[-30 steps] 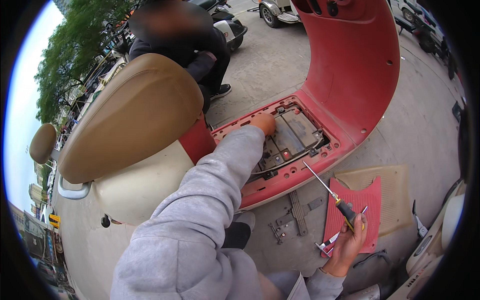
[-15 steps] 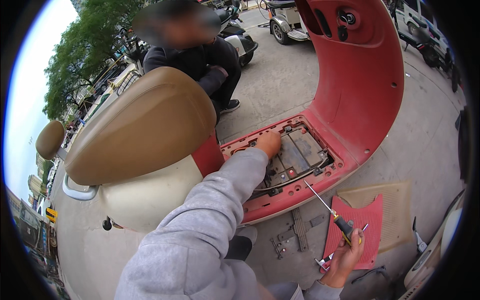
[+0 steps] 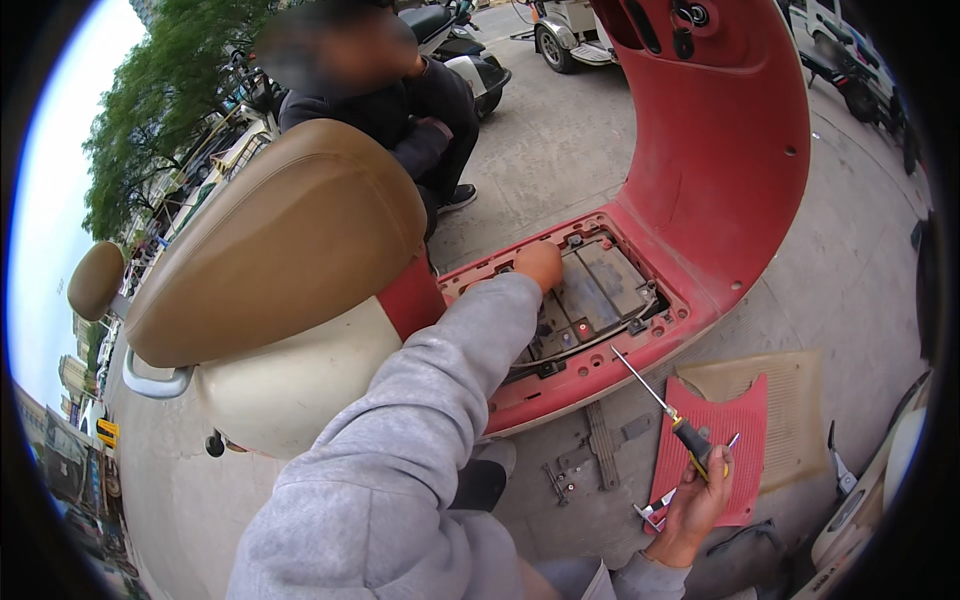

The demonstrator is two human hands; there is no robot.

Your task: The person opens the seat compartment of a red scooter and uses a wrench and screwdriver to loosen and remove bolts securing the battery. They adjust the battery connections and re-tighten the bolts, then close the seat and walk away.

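Note:
My left hand (image 3: 540,264) reaches into the opened floorboard of a red scooter, at the far-left side of the battery pack (image 3: 605,285). It is curled closed with the knuckles up; its fingertips and anything in them are hidden. In my right hand (image 3: 697,508), lower right, is a screwdriver (image 3: 690,435) with a black and yellow handle. Its shaft slants up and left, the tip close to the near edge of the red floorboard frame (image 3: 560,385). Grimy black batteries with red terminal marks fill the compartment.
The brown seat (image 3: 280,240) rises on the left, the red front shield (image 3: 720,150) on the right. On the ground lie a red mat (image 3: 735,430), a tan mat (image 3: 800,400), a metal bracket (image 3: 602,445) and a T-shaped tool (image 3: 655,512). A person (image 3: 440,130) crouches beyond the scooter.
The view has shifted slightly. My left hand stays at the battery compartment, and my right hand still holds the screwdriver in nearly the same pose. The crouching person's hand now shows near their head.

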